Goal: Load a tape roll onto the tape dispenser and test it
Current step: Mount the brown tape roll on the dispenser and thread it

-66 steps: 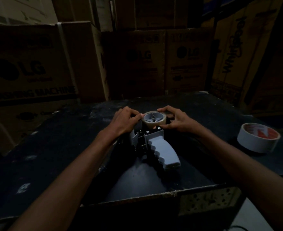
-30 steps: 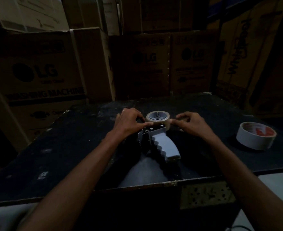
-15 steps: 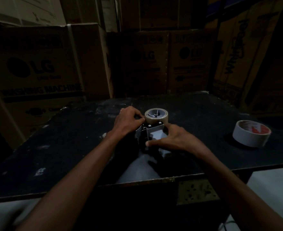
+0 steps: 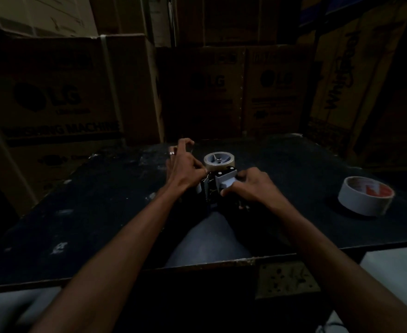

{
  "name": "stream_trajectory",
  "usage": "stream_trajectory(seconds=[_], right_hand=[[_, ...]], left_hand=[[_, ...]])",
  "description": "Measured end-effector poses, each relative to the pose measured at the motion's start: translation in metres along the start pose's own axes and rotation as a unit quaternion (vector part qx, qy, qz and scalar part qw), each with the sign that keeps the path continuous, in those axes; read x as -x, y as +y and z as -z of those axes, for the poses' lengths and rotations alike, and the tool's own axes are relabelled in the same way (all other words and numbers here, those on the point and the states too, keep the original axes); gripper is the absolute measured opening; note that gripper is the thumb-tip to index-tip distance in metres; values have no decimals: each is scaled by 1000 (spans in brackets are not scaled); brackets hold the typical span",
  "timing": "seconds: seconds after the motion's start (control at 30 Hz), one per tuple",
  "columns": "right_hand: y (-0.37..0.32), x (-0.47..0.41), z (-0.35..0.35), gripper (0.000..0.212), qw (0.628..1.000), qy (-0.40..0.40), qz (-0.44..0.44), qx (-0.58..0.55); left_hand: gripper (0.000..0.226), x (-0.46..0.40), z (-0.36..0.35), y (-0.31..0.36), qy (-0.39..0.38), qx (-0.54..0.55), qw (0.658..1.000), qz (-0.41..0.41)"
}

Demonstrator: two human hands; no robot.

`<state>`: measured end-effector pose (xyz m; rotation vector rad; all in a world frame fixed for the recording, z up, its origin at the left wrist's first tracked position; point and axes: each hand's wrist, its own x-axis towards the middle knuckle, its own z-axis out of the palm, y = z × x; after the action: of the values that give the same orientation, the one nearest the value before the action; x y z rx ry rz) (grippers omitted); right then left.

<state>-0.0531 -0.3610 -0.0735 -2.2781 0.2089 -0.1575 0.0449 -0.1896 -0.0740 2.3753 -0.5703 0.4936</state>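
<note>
A grey tape dispenser (image 4: 223,181) lies on its side in the middle of the dark table (image 4: 101,212). A tan tape roll (image 4: 218,162) sits on its hub at the far end. My right hand (image 4: 253,186) is wrapped over the grey handle and hides most of it. My left hand (image 4: 185,168) pinches at the dispenser's left side beside the roll, thumb and forefinger together, the other fingers raised. Whether tape is between the fingers is too dark to tell.
A second, white tape roll (image 4: 365,199) with a red inner core lies flat at the table's right. Stacked cardboard appliance boxes (image 4: 53,104) wall in the back and left. The table's near edge (image 4: 221,263) runs just under my forearms.
My right hand left the tape roll's right side and came down over the dispenser handle. My left hand stayed at the dispenser's left side, its fingers now lifted.
</note>
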Motion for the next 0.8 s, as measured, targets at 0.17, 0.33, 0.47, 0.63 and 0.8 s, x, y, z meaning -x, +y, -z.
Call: stream_trajectory(seconds=[0.17, 0.33, 0.47, 0.63, 0.8], right_hand=[[-3, -6, 2, 14, 1000, -2, -2, 5], [-4, -11, 4, 19, 1000, -29, -9, -9], [-1, -15, 5, 18, 999, -31, -12, -36], [2, -22, 5, 20, 998, -37, -24, -35], [2, -27, 8, 21, 999, -44, -28, -16]], left_hand=[[7, -5, -2, -6, 18, -6, 1000, -8], [9, -5, -8, -11, 38, -9, 999, -38], [16, -7, -8, -15, 41, 8, 997, -71], [19, -2, -7, -16, 28, 25, 993, -115], [20, 0, -3, -16, 31, 3, 992, -122]])
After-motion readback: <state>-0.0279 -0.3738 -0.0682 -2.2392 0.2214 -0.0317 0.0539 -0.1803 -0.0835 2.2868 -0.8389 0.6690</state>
